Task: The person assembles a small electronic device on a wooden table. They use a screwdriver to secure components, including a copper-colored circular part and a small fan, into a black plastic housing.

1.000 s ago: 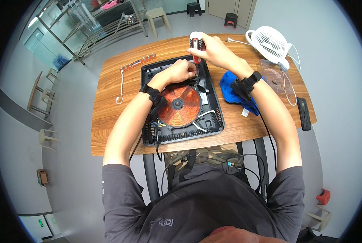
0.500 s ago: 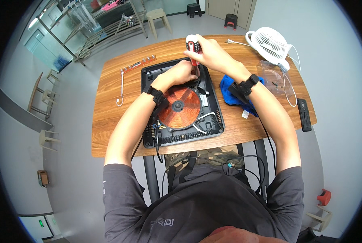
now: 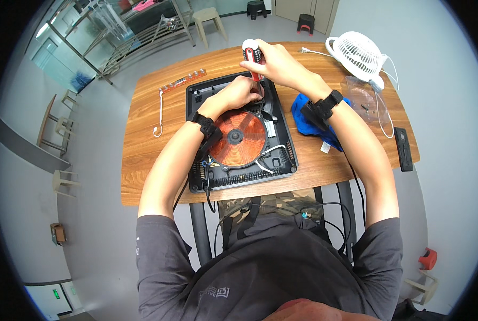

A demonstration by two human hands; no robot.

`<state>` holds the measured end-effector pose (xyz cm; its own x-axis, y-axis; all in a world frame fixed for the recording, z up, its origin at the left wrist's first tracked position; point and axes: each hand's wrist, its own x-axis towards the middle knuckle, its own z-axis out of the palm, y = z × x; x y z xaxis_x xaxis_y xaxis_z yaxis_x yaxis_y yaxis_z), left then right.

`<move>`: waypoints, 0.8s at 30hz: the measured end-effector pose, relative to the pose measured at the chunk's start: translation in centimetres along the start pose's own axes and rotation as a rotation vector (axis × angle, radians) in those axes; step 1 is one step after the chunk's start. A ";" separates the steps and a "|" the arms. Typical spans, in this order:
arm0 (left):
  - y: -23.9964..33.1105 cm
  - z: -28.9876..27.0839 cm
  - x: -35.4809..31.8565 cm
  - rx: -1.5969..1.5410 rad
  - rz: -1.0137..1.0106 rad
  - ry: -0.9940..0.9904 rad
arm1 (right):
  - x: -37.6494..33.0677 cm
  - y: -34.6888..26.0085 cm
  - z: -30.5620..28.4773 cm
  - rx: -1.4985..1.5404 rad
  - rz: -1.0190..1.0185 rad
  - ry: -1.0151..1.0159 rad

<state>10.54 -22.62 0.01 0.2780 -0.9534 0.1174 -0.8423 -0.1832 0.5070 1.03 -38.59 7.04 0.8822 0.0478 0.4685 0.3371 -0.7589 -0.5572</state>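
An opened induction cooker (image 3: 273,170) lies in its black casing before me, its round copper coil (image 3: 233,152) exposed. My right hand (image 3: 276,64) is closed around the red, black and white handle of a screwdriver (image 3: 251,52), held upright over the far part of the casing. Close to the screwdriver's lower end, my left hand (image 3: 238,93) has its fingers pinched together; what they grip is hidden. White wires (image 3: 264,167) run beside the coil.
A strip of driver bits (image 3: 182,81) and a white cable (image 3: 161,115) lie left. On the right are a blue cloth (image 3: 303,120), a white fan (image 3: 359,56), a clear plastic tray (image 3: 359,88) holding small dark parts, and a long black object (image 3: 403,150).
The screwdriver handle and my right hand have shifted slightly up and left in the picture, partly with a small shift of the whole view. My left hand keeps its pinch beside the screwdriver.
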 end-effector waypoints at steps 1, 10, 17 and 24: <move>0.0 0.1 -0.1 -0.008 0.001 0.005 | 0.0 0.0 0.1 0.001 -0.002 0.001; -0.1 0.3 0.2 0.011 0.029 0.021 | 0.3 -0.3 -0.2 -0.043 -0.041 -0.013; -0.2 0.2 0.2 0.048 -0.003 -0.015 | 0.1 0.1 -0.1 -0.007 -0.010 0.005; -0.7 0.4 0.1 0.037 0.007 0.008 | 0.2 0.3 0.1 -0.031 -0.032 0.020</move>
<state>11.01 -22.71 -0.65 0.2762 -0.9526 0.1279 -0.8606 -0.1858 0.4742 1.34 -38.74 6.94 0.8642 0.0593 0.4997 0.3542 -0.7771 -0.5203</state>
